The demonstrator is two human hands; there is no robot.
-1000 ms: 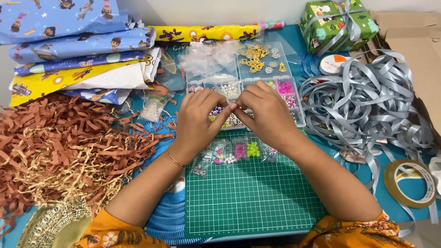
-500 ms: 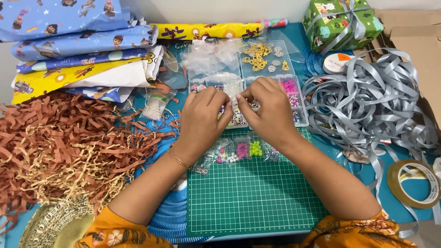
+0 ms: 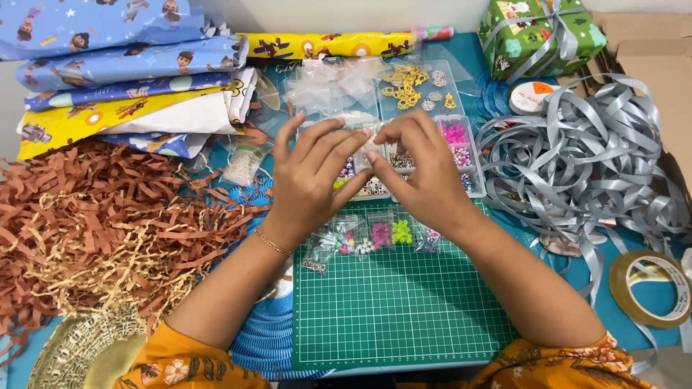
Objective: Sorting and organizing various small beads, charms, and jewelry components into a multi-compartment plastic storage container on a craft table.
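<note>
My left hand [image 3: 308,184] hovers over a clear compartment box of beads [image 3: 461,155] with its fingers spread and nothing in them. My right hand [image 3: 425,176] is beside it, fingers curled, thumb and forefinger pinched together near the left fingertips. Anything pinched there is too small to see. Small clear bags of coloured beads [image 3: 378,234] lie just below both hands at the top edge of a green cutting mat [image 3: 393,302].
Brown and tan shredded paper [image 3: 101,230] fills the left. Rolled wrapping paper [image 3: 130,79] lies at the back left. A pile of grey ribbon [image 3: 577,166], a green wrapped gift [image 3: 540,32], a thread spool [image 3: 530,97] and a tape roll [image 3: 649,288] are on the right.
My left hand has opened from a pinch, its fingers now spread. Both hands have lifted slightly toward the back of the bead box.
</note>
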